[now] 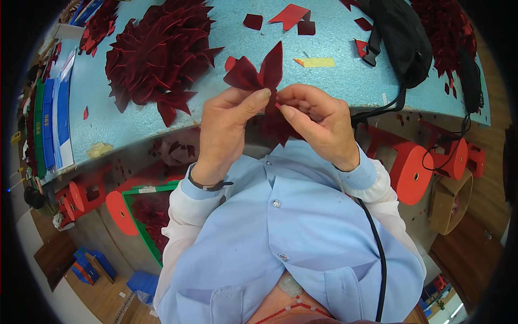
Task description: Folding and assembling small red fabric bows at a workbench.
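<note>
Just past the table's front edge, both my hands hold a dark red velvet ribbon bow (271,66) with pointed tails. My left hand (222,125) pinches its middle between thumb and fingers. On the other side, my right hand (322,120) is closed with thumb and fingertips at the bow's centre, beside a small bright red bit. Some of the bow's lower tails hang below my fingers, partly hidden by them. A large heap of similar dark red velvet bows (162,54) lies on the table to the left of my hands.
The pale blue table (345,54) carries red scraps (252,21), a yellow strip (318,62) and a black bag (402,40) with straps. Another dark red heap (445,32) lies far right. Red stools (413,171), a green crate (135,210) and a cardboard box (450,202) stand below.
</note>
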Motion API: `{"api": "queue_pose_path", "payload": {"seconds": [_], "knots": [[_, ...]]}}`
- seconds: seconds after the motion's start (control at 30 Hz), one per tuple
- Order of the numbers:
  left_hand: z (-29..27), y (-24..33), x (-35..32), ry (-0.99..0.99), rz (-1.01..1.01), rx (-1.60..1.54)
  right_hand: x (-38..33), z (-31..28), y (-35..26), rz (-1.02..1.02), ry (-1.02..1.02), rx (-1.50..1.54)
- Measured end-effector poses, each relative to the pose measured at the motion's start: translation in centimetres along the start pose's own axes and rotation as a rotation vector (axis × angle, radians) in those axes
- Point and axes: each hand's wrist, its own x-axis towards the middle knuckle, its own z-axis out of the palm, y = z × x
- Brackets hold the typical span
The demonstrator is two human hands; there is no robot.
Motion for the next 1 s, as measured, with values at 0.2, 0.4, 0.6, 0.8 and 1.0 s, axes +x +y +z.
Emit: {"api": "queue_pose_path", "payload": {"seconds": [0.2,0.4,0.6,0.8,1.0], "knots": [[0.1,-0.1,0.3,0.036,-0.051,-0.064,0.5,-0.7,0.6,-0.282,-0.021,-0.392],[0.0,-0.3,0.4,-0.030,-0.157,-0.233,0.4,-1.4,0.6,0.185,-0.069,0.047],[-0.5,-1.2,0.8,-0.044,-0.215,-0.350,0.4,-1.5,0.7,0.319,-0.113,0.355],[1.0,-0.2,0.3,0.002,-0.196,-0.200,0.3,-1.9,1.8,0.172,-0.045,0.194],[-0.1,-0.5,0.2,-0.114,-0.222,-0.077,0.9,-1.2,0.6,0.156,0.079,0.317]]}}
